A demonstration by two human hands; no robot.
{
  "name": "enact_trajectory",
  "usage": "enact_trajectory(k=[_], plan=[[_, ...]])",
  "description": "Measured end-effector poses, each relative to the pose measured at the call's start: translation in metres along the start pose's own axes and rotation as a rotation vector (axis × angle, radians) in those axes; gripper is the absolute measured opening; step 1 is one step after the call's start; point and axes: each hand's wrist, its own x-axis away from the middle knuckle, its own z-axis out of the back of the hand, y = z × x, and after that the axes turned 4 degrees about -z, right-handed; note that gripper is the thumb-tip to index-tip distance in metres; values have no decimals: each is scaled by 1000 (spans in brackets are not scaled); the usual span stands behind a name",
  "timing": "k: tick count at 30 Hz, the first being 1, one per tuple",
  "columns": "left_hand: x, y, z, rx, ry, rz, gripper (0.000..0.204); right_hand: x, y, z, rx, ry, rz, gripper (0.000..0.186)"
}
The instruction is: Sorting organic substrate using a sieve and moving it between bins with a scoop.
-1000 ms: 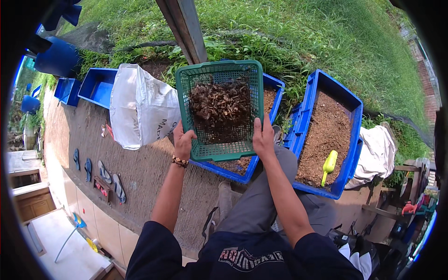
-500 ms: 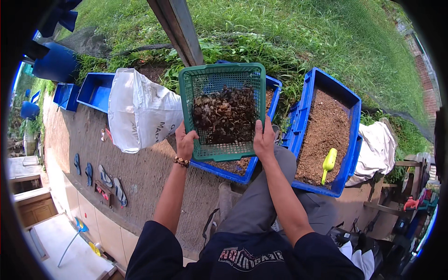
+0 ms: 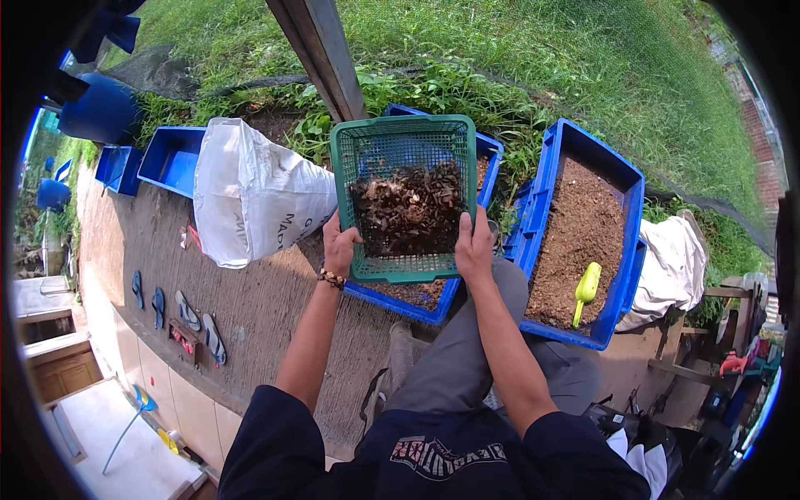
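Note:
A green mesh basket (image 3: 402, 271) holding dark brown, flaky material (image 3: 404, 217) is held out in front of me by both hands. My left hand (image 3: 340, 246) is closed round its lower left rim, thumb on top. My right hand (image 3: 473, 250) grips its lower right side. Beneath the basket lies a blue tub (image 3: 417, 306) of pale brown grainy material, partly hidden. Another blue tub (image 3: 546, 242) of similar material stands to the right with a yellow-green scoop (image 3: 587, 287) in it. A white woven sack (image 3: 250, 192) is left of the basket.
Blue tubs (image 3: 167, 158) and a barrel (image 3: 100, 108) stand at the far left. Flip-flops (image 3: 187, 312) lie on the concrete (image 3: 250, 358). A post (image 3: 321, 58) rises before the grass. A draped pale cloth (image 3: 667, 275) and wooden frame are at the right.
The basket has moved slightly right and down in view with both hands still on it. The dark material inside has shifted toward my side, showing more bare mesh at the far end.

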Motion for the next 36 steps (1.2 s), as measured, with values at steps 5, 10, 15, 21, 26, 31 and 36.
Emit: enact_trajectory(k=[5,10,15,21,26,31,36], plan=[[-1,2,-8,-64,21,29,31,-3,-8,4,52,28,38,31],[-12,-22,-9,-102,-21,41,39,-12,22,-4,88,49,56,31],[-8,-13,1,-67,-26,-20,38,-6,9,-5,27,2,-8,33],[-1,5,-5,-97,19,-12,30,-4,10,-6,24,13,12,32],[-2,2,-15,-88,45,0,28,-14,27,-10,42,80,125,32],[-11,-27,-1,-183,-29,12,34,-14,32,-9,60,-11,-16,31],[-2,-10,-3,-53,50,-27,28,-8,6,-1,48,-32,-23,31]])
